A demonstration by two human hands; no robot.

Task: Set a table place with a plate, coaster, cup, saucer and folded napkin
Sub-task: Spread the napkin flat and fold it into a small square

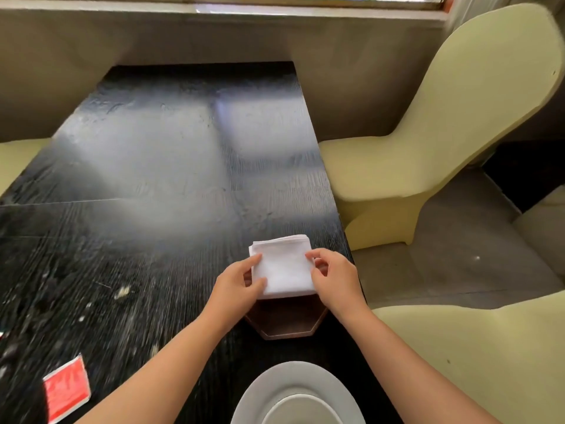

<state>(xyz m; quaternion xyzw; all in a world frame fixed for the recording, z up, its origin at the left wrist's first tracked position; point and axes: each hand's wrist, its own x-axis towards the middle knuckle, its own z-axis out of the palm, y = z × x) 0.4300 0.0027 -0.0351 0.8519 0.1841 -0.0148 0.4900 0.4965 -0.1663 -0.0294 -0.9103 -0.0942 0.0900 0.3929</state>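
Observation:
A folded white napkin [282, 264] lies near the right edge of the black table [146, 185]. My left hand [237, 284] pinches its left edge and my right hand [331, 278] pinches its right edge. The napkin's near edge overlaps a dark brown octagonal coaster [286, 319], which sits just behind a grey plate [275, 381] at the bottom of the view. A smaller round dish [301, 410] rests on that plate. No cup is in view.
A red packet [67, 388] lies at the table's near left. Cream-covered chairs [443, 127] stand to the right, one close by at the lower right [477, 341]. A wall and window ledge [275, 13] bound the far end.

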